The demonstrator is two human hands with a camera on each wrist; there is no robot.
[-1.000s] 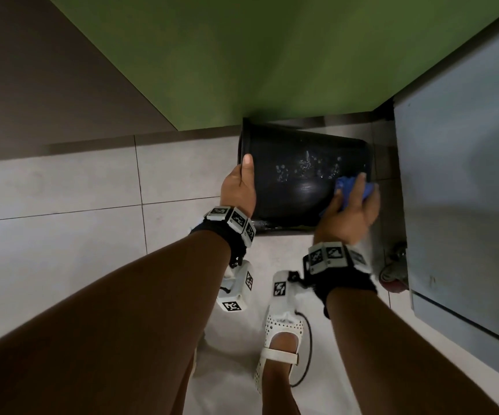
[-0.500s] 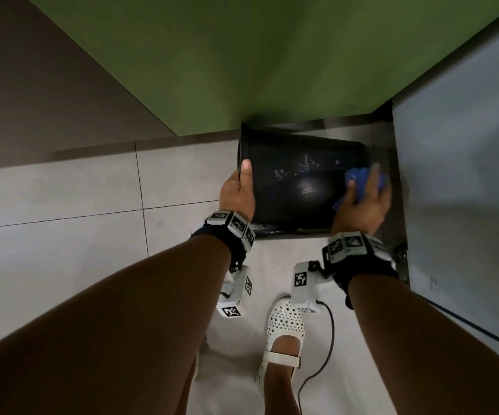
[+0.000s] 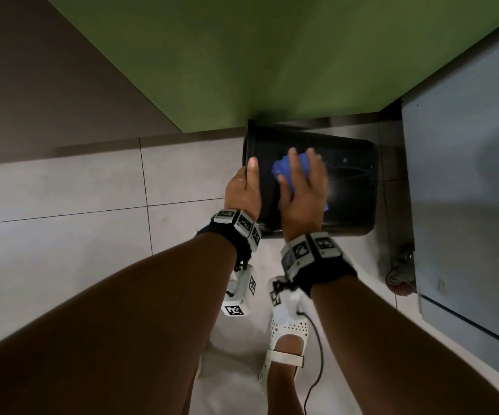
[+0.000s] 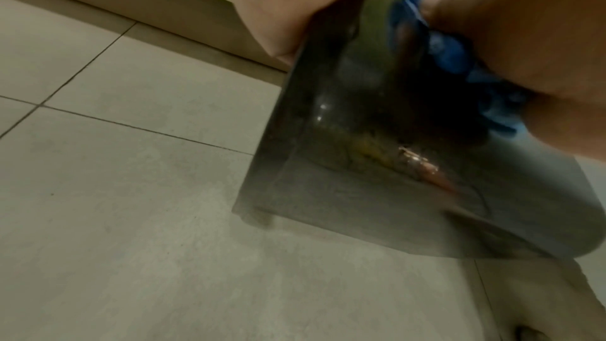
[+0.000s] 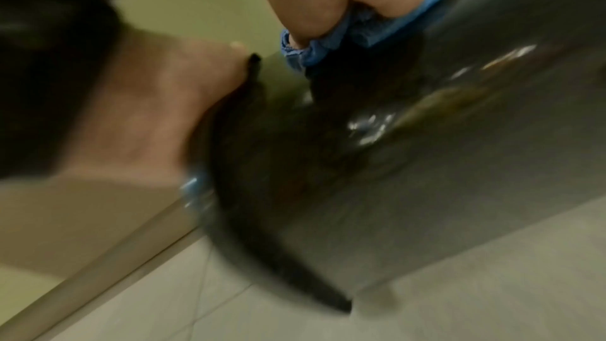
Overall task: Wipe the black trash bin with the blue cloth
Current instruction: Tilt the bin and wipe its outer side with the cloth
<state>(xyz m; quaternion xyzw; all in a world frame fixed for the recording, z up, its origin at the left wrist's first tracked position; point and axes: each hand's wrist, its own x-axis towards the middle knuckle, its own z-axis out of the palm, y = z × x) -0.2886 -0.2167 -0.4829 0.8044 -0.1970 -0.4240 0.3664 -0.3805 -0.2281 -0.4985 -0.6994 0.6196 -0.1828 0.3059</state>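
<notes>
Left hand (image 3: 243, 190) grasps the rim of the bin (image 3: 347, 187) lying on the floor below the green wall, right hand (image 3: 302, 193) clenches the soft cloth (image 3: 281, 169) against its glossy, likely slippery, light side.

I count one black trash bin (image 3: 347, 187), one blue cloth (image 3: 282, 169), two hands, one white shoe (image 3: 284, 339), one caster wheel (image 3: 399, 280).
</notes>
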